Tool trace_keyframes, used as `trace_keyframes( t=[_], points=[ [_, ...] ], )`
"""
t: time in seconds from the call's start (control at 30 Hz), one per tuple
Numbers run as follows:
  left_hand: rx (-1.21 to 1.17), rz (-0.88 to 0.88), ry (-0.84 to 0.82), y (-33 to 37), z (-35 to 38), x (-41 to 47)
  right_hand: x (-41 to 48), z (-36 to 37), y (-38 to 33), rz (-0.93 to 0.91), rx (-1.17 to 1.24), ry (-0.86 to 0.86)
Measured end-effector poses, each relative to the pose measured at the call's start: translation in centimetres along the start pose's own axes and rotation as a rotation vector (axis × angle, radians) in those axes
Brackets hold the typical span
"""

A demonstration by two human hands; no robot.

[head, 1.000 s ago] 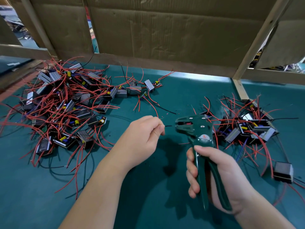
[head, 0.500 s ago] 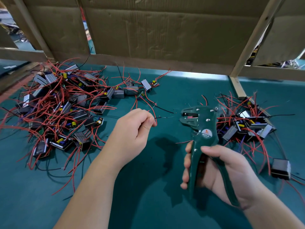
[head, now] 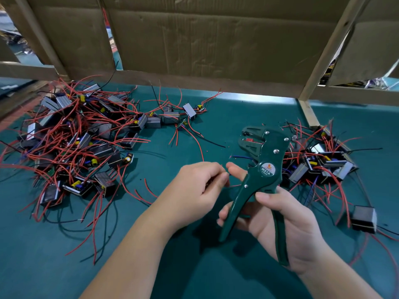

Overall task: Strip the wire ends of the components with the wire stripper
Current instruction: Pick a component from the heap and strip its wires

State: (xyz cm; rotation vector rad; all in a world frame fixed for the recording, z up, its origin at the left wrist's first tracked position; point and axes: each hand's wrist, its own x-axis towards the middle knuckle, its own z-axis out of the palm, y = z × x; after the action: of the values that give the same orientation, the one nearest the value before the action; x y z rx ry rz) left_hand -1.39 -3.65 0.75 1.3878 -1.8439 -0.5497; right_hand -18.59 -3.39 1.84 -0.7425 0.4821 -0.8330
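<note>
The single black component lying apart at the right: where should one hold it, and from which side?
The component lies apart on the mat, so come from above and pinch its boxy body across the flat sides; its wires look too limp.

Dark green wire stripper [head: 262, 167] with a red insert at its head; teal table [head: 151, 266]; red and black wires [head: 71, 134]; brown cardboard [head: 216, 39] at top

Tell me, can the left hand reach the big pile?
Probably yes. The pile lies beside the left hand, nothing tall between them, though that hand seems to pinch a wire.
</note>
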Motion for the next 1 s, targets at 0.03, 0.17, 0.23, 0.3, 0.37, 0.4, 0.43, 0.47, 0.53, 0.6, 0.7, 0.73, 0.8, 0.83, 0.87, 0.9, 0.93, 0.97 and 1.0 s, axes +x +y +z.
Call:
trace_keyframes(
  t=[0.03,0.17,0.23,0.3,0.37,0.4,0.43,0.47,0.53,0.6,0.7,0.73,0.8,0.83,0.87,0.9,0.93,0.97,1.0],
  points=[
    [-0.013,-0.014,-0.017,0.1,0.1,0.0,0.0,0.0,-0.1,0.001,0.006,-0.004],
    [-0.291,-0.064,-0.158,1.3,0.2,-0.4,-0.1,0.1,-0.4,0.030,0.036,-0.051],
    [-0.389,-0.081,-0.197,1.6,0.0,-0.5,-0.1,0.1,-0.6,0.043,0.050,-0.078],
    [-0.342,-0.100,-0.206,1.2,-0.2,-0.3,-0.1,0.0,-0.7,0.046,0.058,-0.083],
    [-0.240,-0.140,-0.196,0.6,-0.4,-0.1,0.0,-0.1,-0.7,0.042,0.062,-0.064],
    [-0.221,-0.149,-0.186,0.4,-0.7,-0.1,-0.1,-0.2,-0.7,0.034,0.063,-0.049],
    [-0.220,-0.151,-0.180,0.2,-1.0,0.0,-0.1,-0.3,-0.8,0.021,0.063,-0.034],
    [-0.224,-0.157,-0.179,0.0,-1.4,0.0,-0.1,-0.5,-0.9,0.000,0.062,-0.016],
    [-0.211,-0.192,-0.148,-0.5,-2.3,0.0,0.0,-0.9,-1.5,-0.059,0.062,0.027],
    [-0.207,-0.238,-0.068,-1.1,-3.2,0.0,-0.1,-1.5,-2.4,-0.107,0.053,0.062],
    [-0.275,-0.268,0.035,-1.6,-3.7,0.1,-0.3,-1.7,-3.0,-0.107,0.023,0.067],
    [-0.283,-0.262,0.043,-1.6,-3.6,0.1,-0.4,-1.5,-2.8,-0.091,0.017,0.053],
    [-0.285,-0.230,0.034,-1.3,-3.1,0.1,-0.3,-1.2,-2.2,-0.056,0.011,0.033],
    [-0.276,-0.204,0.027,-1.2,-2.7,0.1,-0.3,-1.1,-1.9,-0.040,0.010,0.028],
    [-0.255,-0.174,0.021,-1.1,-2.3,0.1,-0.3,-0.9,-1.6,-0.022,0.010,0.012],
    [-0.222,-0.146,0.013,-1.1,-1.9,0.1,-0.3,-0.7,-1.3,-0.001,0.011,-0.016],
    [-0.188,-0.122,-0.002,-1.0,-1.6,0.1,-0.4,-0.5,-1.0,0.018,0.018,-0.055],
    [-0.164,-0.105,-0.025,-0.9,-1.2,0.2,-0.4,-0.3,-0.8,0.030,0.023,-0.090],
    [-0.153,-0.094,-0.051,-0.8,-0.8,0.2,-0.3,-0.1,-0.7,0.036,0.020,-0.113]
  ],
)
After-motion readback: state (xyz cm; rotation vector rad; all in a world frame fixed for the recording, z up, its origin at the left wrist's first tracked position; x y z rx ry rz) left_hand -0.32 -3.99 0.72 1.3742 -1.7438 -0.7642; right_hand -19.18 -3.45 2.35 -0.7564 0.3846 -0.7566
